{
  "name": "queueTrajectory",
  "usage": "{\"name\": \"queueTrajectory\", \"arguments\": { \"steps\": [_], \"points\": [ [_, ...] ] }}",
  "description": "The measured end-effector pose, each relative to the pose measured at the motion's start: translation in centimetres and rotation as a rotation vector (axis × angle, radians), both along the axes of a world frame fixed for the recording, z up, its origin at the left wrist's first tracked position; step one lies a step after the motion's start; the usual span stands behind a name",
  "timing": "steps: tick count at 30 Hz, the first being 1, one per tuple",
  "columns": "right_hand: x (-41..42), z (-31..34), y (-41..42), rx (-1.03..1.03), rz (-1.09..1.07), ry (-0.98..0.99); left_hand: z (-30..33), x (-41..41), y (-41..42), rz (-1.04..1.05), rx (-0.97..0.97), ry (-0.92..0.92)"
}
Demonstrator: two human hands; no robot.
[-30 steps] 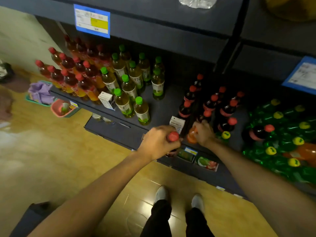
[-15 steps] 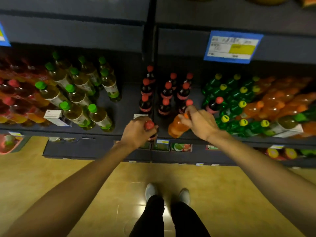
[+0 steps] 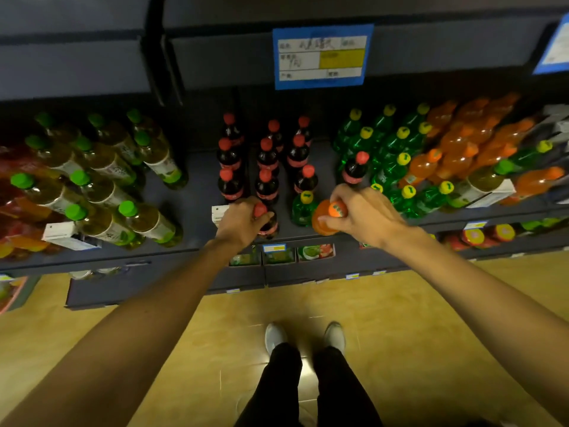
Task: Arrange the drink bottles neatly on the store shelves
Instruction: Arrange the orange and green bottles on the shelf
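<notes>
Now the left hand (image 3: 243, 221) grips a red-capped dark cola bottle (image 3: 267, 224), the right hand (image 3: 363, 214) an orange soda bottle (image 3: 324, 221); both stand at the dark shelf's (image 3: 197, 208) edge, so a nudge could topple them off, or knock the green yellow-capped bottle (image 3: 303, 208).

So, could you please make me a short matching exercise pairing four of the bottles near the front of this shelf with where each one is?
Things:
1. cola bottle
2. orange soda bottle
3. yellow-capped green bottle
4. stray cola bottle

Places:
A. standing among the green bottles
B. gripped by the left hand
C. standing free between the two hands
D. held at the cap by the right hand

Pairs: 1-B, 2-D, 3-C, 4-A
</notes>
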State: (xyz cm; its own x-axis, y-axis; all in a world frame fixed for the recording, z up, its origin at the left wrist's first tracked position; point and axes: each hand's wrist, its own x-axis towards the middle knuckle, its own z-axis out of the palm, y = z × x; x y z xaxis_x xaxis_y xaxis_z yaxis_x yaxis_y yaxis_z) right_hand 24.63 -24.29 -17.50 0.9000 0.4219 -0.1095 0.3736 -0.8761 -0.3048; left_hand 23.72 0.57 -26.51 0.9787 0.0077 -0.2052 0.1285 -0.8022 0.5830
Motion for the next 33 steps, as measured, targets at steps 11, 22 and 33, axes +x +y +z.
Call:
{"name": "queueTrajectory", "arguments": {
  "steps": [11, 22, 33],
  "points": [
    [0.6, -0.4, -2.2, 0.102, 0.003, -0.077, -2.8, 2.9, -2.5, 0.080, 0.096, 0.092],
    [0.8, -0.8, -2.7, 0.211, -0.068, -0.110, -3.0, 3.7, -3.4, 0.188, 0.051, 0.138],
    [-1.4, -1.8, -6.6, 0.225, -0.142, -0.104, -1.5, 0.8, -4.0, 0.228, 0.194, -0.021]
  ]
}}
